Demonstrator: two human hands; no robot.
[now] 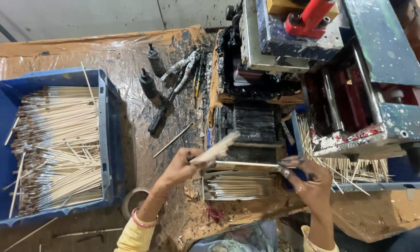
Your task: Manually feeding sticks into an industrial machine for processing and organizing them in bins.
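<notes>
My left hand (179,169) grips a bundle of thin wooden sticks (215,149) that slants up to the right, blurred. My ink-stained right hand (308,182) pinches one end of a single stick (247,164) lying across the front of a black, paint-caked machine (256,122). Just below both hands a small metal tray (209,196) holds a layer of sticks. My sleeves are yellow, and a pink bangle sits on the left wrist.
A blue crate (108,140) full of sticks stands at the left. Another blue bin (382,186) of sticks sits under the machine at the right. Black bottles (149,86) and stained tools (175,88) lie on the plastic-covered bench. A tape roll (131,199) rests by my left forearm.
</notes>
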